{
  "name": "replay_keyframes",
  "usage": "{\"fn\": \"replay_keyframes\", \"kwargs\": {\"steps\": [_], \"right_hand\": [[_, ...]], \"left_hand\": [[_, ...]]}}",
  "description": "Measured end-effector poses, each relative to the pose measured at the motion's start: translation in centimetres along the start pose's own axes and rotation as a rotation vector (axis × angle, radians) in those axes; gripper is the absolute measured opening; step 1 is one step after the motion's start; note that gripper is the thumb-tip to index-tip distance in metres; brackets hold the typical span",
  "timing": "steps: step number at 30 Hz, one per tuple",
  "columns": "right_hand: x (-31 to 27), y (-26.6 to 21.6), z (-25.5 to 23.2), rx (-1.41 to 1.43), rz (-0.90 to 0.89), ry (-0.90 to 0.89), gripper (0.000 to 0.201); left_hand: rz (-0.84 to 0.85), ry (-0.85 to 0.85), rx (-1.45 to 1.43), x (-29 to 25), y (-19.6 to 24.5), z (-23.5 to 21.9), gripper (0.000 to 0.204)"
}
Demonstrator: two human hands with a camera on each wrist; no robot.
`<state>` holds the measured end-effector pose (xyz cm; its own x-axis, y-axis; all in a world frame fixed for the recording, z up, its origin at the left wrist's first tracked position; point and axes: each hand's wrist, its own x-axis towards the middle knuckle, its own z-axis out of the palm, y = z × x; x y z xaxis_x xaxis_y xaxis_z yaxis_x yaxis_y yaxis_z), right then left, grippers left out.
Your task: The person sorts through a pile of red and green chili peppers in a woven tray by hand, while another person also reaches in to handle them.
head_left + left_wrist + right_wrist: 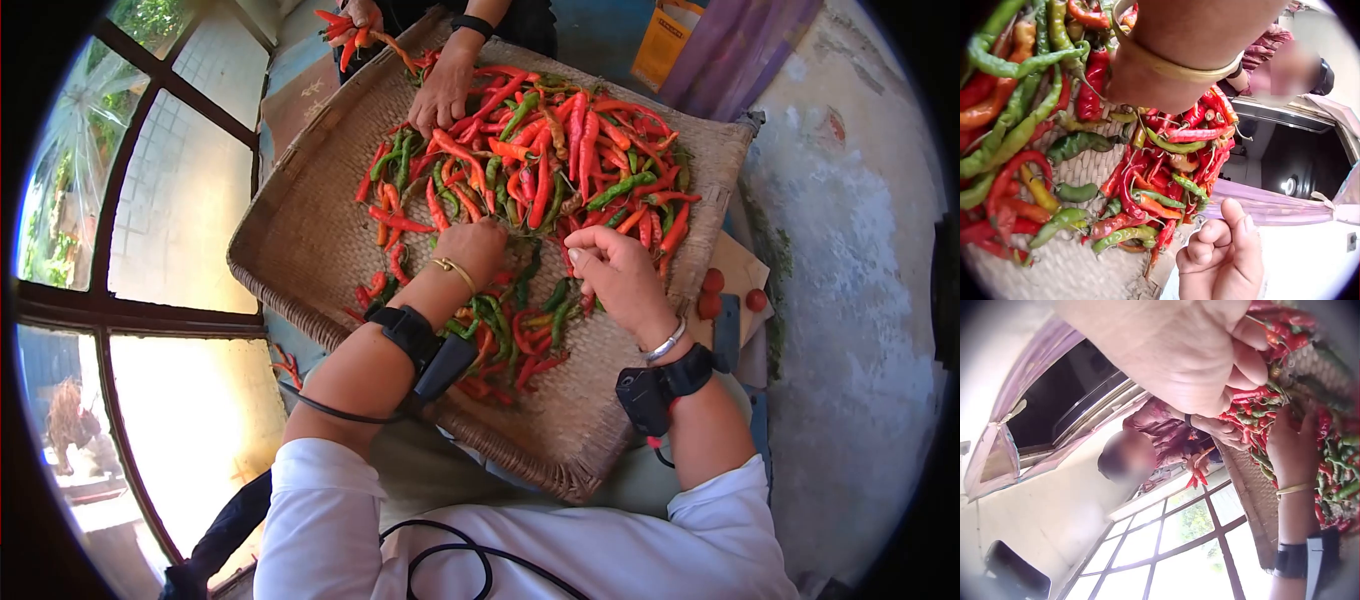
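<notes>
In the head view my left hand (474,252) reaches down, back up, among red and green chili peppers (545,150) in a woven basket (330,200). The right wrist view shows this left hand (1294,444) with its fingertips at the peppers beside a dark green one; I cannot tell whether it grips any. My right hand (622,278) hovers over the right side of the pile. In the left wrist view that right hand (1222,256) has loosely bent fingers, thumb near the index finger, and no pepper shows in it.
Across the basket, another person's hand (443,95) touches the peppers, and their other hand (362,18) holds several red ones. A second heap of peppers (510,340) lies at the near side. Windows (180,200) stand on the left; tomatoes (712,290) lie on the right.
</notes>
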<state>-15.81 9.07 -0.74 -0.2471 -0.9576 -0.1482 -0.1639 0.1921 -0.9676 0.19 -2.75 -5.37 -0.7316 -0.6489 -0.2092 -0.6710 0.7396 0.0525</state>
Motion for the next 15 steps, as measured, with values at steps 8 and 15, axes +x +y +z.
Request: {"fn": "replay_keyframes", "kwargs": {"steps": [8, 15], "right_hand": [[0.8, -0.4, 0.9, 0.069, -0.070, -0.013, 0.017], [-0.6, -1.7, 0.5, 0.121, -0.076, -0.001, 0.016]], "left_hand": [[-0.207, 0.717, -0.812, -20.1, -3.5, -6.5, 0.031], [-0.621, -0.426, -0.930, -45.2, -2.6, 10.5, 0.041]]}}
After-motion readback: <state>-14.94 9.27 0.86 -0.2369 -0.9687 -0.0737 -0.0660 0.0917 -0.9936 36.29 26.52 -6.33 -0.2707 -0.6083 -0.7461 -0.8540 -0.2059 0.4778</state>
